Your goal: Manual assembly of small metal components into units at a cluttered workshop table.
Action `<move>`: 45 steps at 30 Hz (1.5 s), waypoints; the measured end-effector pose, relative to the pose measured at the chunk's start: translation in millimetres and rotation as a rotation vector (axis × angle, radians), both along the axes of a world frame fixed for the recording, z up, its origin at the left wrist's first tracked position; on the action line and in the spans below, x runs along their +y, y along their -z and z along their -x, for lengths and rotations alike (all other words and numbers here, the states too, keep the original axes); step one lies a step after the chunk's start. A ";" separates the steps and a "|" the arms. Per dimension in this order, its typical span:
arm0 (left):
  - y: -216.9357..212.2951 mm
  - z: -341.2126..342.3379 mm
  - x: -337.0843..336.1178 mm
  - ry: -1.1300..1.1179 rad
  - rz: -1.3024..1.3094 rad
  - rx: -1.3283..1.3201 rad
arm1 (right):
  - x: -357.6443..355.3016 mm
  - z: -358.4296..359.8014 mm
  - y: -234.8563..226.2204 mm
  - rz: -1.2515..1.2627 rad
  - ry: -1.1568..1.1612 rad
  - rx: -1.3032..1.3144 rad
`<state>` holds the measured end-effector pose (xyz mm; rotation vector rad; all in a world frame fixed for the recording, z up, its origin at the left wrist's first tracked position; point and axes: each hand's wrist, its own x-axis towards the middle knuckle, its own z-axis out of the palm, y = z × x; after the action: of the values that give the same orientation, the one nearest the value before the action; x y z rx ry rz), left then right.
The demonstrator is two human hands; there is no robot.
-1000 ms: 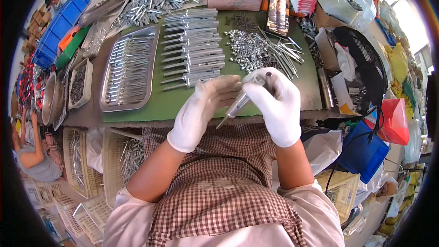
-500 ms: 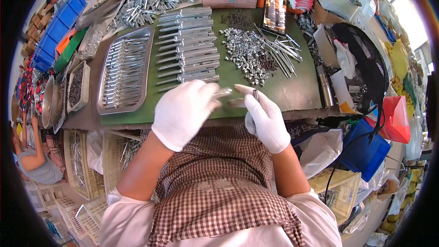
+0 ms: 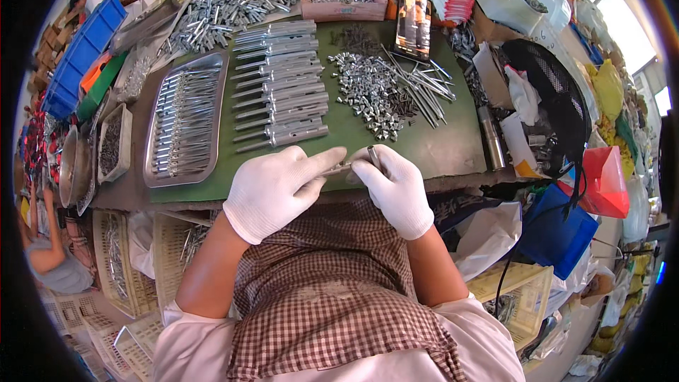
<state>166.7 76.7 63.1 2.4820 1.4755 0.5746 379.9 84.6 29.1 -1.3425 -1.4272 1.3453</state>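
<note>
White gloves cover both of my hands, which meet just above the near edge of the green work mat (image 3: pixel 453 148). My left hand (image 3: pixel 272 187) pinches a small metal part (image 3: pixel 339 168), mostly covered by its fingers. Between the thumb and fingers of my right hand (image 3: pixel 397 191) stands a short metal rod (image 3: pixel 373 157), its lower end hidden. The fingertips of both hands nearly touch. Ahead lies a row of metal tubes with thin rods sticking out (image 3: pixel 286 92). To its right are a heap of small silver fittings (image 3: pixel 364 88) and a bundle of thin rods (image 3: pixel 424 92).
Left of the row sits a metal tray (image 3: pixel 150 148) of slim parts. Behind are a pile of loose tubes (image 3: pixel 230 14), a pink box (image 3: pixel 343 11) and a propped phone (image 3: pixel 413 25). A black mesh fan (image 3: pixel 559 92) stands at right. Another person (image 3: pixel 53 255) sits far left.
My left hand has turned and come to my right hand, bringing its metal part close to the right fingertips. The right fingers have folded in around the rod. The whole view has shifted slightly.
</note>
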 end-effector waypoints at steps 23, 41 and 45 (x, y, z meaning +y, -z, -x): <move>28.2 -23.2 -8.1 -0.099 0.020 0.122 | 144.7 -23.5 15.6 -0.678 0.159 -0.913; 25.0 -30.2 -4.7 -0.059 0.065 0.123 | 5.4 -13.6 13.4 -0.617 -0.064 -0.511; 28.2 -35.7 -6.3 -0.071 0.064 0.117 | 4.2 -17.1 16.2 -0.632 -0.069 -0.568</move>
<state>202.4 70.4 34.9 2.4606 1.6035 0.3930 397.0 88.8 13.0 -1.2795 -2.0630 0.4590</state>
